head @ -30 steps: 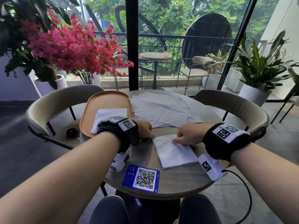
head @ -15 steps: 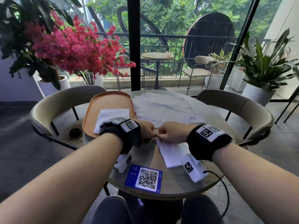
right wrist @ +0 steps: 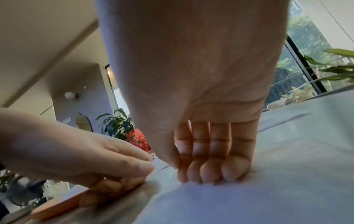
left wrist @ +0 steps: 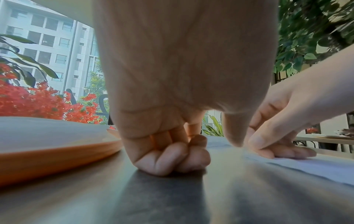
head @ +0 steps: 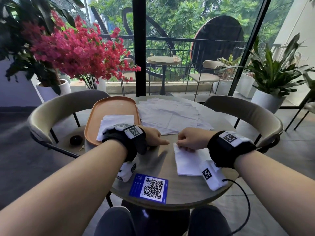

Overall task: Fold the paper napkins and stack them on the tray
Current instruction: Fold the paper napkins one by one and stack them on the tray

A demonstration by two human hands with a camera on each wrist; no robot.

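A white folded napkin (head: 189, 162) lies on the round table (head: 158, 166) in front of me. My right hand (head: 187, 142) sits on its far left corner with curled fingers. In the right wrist view the fingertips (right wrist: 206, 174) press down on the napkin (right wrist: 249, 197) and the thumb closes against its edge. My left hand (head: 153, 137) rests on bare table just left of the napkin, fingers (left wrist: 168, 159) curled under, thumb pointing right, holding nothing. The orange tray (head: 115, 106) stands at far left and holds folded napkins (head: 119, 119). A pile of unfolded napkins (head: 170, 114) lies behind my hands.
A blue QR card (head: 150, 188) lies near the table's front edge. Curved beige chairs stand on the left (head: 51, 108) and on the right (head: 247, 109). A small black object (head: 76, 140) sits on the left chair's seat. Red flowers (head: 76, 51) rise behind the tray.
My right hand has slid left along the napkin's far edge to its left corner. The napkin has shifted a little to the right, away from my left hand.
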